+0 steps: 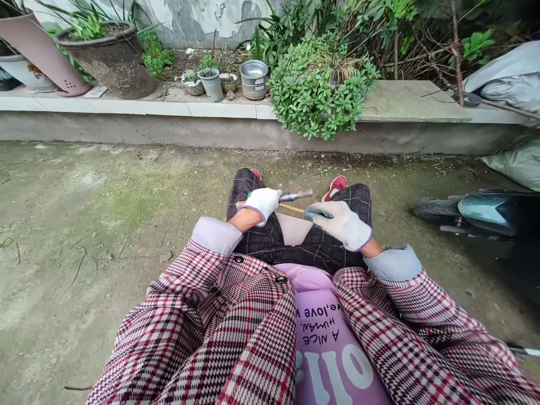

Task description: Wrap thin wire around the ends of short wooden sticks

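Both my hands wear white work gloves with purple cuffs, held together above my lap. My left hand (pixel 264 203) is closed around a rod-like tool (pixel 295 196) with a silvery, wound-looking middle and a brownish tip pointing right; its exact kind is unclear. A thin yellowish wooden stick (pixel 291 208) runs just below it, from under my left hand across to my right hand. My right hand (pixel 343 222) is closed at the stick's right end, its grey-blue fingers curled over. Those fingers hide what the stick ends in.
A pale flat surface (pixel 295 229) shows between my knees. Ahead, a low tiled ledge (pixel 223 109) carries flowerpots (pixel 105 59), a metal pot (pixel 253 79) and a leafy bush (pixel 320 90). A parked two-wheeler (pixel 485 214) stands at right, near whitish sacks (pixel 514 163).
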### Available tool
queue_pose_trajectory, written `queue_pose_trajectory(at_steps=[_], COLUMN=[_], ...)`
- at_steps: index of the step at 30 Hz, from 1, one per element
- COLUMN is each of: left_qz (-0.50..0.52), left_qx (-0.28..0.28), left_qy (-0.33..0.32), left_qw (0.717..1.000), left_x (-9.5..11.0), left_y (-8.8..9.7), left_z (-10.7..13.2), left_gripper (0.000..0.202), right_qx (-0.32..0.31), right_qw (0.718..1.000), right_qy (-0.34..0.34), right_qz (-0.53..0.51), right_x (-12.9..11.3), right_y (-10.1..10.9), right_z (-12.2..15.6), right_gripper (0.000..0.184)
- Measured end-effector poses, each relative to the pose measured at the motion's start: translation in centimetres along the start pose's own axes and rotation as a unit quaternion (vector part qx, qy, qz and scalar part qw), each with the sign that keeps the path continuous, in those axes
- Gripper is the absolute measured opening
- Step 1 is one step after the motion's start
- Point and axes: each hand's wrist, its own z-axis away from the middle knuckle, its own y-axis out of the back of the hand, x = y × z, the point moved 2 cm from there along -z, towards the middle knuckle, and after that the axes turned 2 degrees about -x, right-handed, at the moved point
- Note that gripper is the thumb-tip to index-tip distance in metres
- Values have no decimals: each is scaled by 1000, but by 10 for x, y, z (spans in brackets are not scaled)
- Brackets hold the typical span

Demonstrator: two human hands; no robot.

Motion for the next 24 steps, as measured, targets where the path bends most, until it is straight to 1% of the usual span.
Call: queue_pose_trajectory(at_steps=[2, 5, 8, 10, 12, 13, 15, 16, 18, 21, 23, 24], left_qz=[-42, -43, -24, 49, 178, 247, 358, 393, 425, 439, 431, 406], left_qx=[-38, -67, -83, -87, -79, -68, -43, -29, -9, 10, 18, 24], left_qy=[-40, -100, -172, -191, -179, -163, -120, -95, -54, -18, -4, 0], left_qw=[998, 992, 981, 976, 964, 953, 925, 914, 904, 898, 902, 914], left_x=[14, 34, 44, 43, 36, 32, 24, 20, 14, 9, 4, 2], left_y=[-10, -19, -18, -11, -1, 3, 9, 10, 10, 7, 6, 6], left_z=[8, 20, 25, 23, 20, 17, 14, 13, 11, 7, 2, 0], left_gripper=[28, 22, 22, 19, 15, 13, 12, 13, 16, 15, 14, 14], right_qx=[31, 64, 72, 59, 44, 37, 18, 7, -17, -48, -71, -83], right_qw=[999, 997, 994, 994, 994, 994, 994, 995, 997, 998, 997, 996], right_qy=[-12, -37, -75, -92, -103, -107, -103, -95, -69, -42, -25, -13], right_qz=[21, 35, 28, 13, -2, -8, -20, -24, -30, -27, -35, -41], right_x=[10, 34, 58, 67, 68, 65, 55, 48, 35, 20, 13, 9], right_y=[8, 15, 12, 7, -1, -5, -13, -16, -21, -27, -31, -33], right_z=[-3, -10, -18, -23, -25, -26, -25, -24, -21, -15, -9, -7], right_gripper=[24, 24, 23, 20, 17, 17, 19, 21, 23, 24, 24, 23])
